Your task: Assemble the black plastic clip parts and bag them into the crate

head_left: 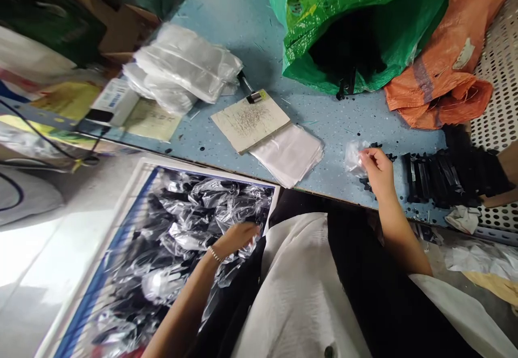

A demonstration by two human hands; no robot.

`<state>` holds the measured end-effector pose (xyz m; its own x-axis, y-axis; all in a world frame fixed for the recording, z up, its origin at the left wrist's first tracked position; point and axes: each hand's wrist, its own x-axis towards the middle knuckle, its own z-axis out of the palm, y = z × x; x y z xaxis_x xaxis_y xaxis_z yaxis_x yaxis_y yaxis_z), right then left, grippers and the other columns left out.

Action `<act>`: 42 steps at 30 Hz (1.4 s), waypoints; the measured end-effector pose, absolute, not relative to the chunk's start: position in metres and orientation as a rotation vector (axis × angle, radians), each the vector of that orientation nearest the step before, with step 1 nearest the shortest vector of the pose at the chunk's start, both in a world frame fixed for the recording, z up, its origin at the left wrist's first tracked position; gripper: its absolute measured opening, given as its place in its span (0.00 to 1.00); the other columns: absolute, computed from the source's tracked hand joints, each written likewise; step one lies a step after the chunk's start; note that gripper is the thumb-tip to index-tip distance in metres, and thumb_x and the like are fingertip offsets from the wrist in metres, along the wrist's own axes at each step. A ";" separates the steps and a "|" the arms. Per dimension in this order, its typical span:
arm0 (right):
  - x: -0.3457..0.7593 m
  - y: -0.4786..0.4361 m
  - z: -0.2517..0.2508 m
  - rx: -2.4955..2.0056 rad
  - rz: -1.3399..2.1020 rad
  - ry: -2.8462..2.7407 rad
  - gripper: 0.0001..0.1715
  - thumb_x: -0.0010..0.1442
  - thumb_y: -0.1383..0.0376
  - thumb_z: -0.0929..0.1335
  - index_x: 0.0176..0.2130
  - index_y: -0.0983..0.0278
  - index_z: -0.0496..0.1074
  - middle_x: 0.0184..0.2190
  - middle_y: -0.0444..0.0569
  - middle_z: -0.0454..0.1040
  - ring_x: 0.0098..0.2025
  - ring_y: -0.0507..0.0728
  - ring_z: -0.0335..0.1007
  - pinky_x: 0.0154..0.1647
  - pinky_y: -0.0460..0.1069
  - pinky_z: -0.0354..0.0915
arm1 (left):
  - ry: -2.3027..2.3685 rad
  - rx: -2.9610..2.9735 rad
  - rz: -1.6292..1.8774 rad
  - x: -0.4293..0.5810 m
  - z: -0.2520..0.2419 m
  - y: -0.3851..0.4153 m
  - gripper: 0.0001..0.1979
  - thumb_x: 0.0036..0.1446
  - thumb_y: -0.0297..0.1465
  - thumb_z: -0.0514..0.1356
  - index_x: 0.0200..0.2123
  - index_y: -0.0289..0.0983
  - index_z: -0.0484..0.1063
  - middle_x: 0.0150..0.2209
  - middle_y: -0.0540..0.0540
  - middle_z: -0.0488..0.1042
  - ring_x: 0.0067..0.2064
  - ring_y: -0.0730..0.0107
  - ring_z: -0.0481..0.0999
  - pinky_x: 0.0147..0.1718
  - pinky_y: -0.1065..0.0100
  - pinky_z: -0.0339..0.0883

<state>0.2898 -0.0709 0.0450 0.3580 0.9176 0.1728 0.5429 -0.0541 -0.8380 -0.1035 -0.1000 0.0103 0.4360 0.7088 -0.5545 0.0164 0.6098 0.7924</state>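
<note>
My left hand (238, 237) is low over a basket (106, 244) filled with black pieces in clear plastic bags (190, 234). Its fingers are blurred against the bags, so I cannot tell whether they grip one. At the table's front edge, my right hand (378, 168) has its fingertips closed on a crumpled clear plastic bag (355, 158). Small black plastic parts (366, 184) lie around and partly under this hand. To its right is a row of black plastic pieces (435, 177) laid side by side.
A stack of flat clear bags (293, 153) lies partly under a beige board (251, 120) with a metal clip. More bags (186, 63) are piled behind. An open green sack (364, 34), an orange sack (441, 77) and a white box (115, 101) are on the blue table (238, 18).
</note>
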 end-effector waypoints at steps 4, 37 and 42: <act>0.241 -0.055 0.057 -1.454 0.699 -0.959 0.14 0.64 0.50 0.69 0.42 0.57 0.73 0.31 0.42 0.69 0.31 0.52 0.65 0.32 0.47 0.64 | 0.794 0.842 0.516 -0.006 0.023 -0.064 0.24 0.53 0.42 0.72 0.52 0.39 0.80 0.49 0.40 0.82 0.41 0.63 0.82 0.40 0.64 0.76; 0.285 -0.061 0.045 -1.777 0.184 -1.389 0.11 0.66 0.59 0.66 0.47 0.59 0.73 0.46 0.54 0.67 0.48 0.62 0.68 0.50 0.60 0.69 | 0.721 0.566 0.947 0.112 0.011 0.003 0.17 0.43 0.38 0.77 0.26 0.36 0.75 0.28 0.51 0.75 0.30 0.77 0.70 0.33 0.72 0.66; 0.260 -0.059 0.054 -1.696 0.431 -1.477 0.11 0.65 0.55 0.68 0.37 0.59 0.73 0.38 0.50 0.72 0.46 0.61 0.68 0.54 0.59 0.64 | 0.765 0.856 1.069 0.122 0.016 -0.008 0.21 0.38 0.36 0.79 0.22 0.36 0.69 0.30 0.53 0.71 0.34 0.77 0.70 0.35 0.73 0.64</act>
<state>0.2605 -0.0587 0.0544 0.2511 0.9340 0.2542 0.6505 0.0316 -0.7588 0.1218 -0.0077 0.0157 0.2996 0.9469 -0.1167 -0.4156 0.2397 0.8774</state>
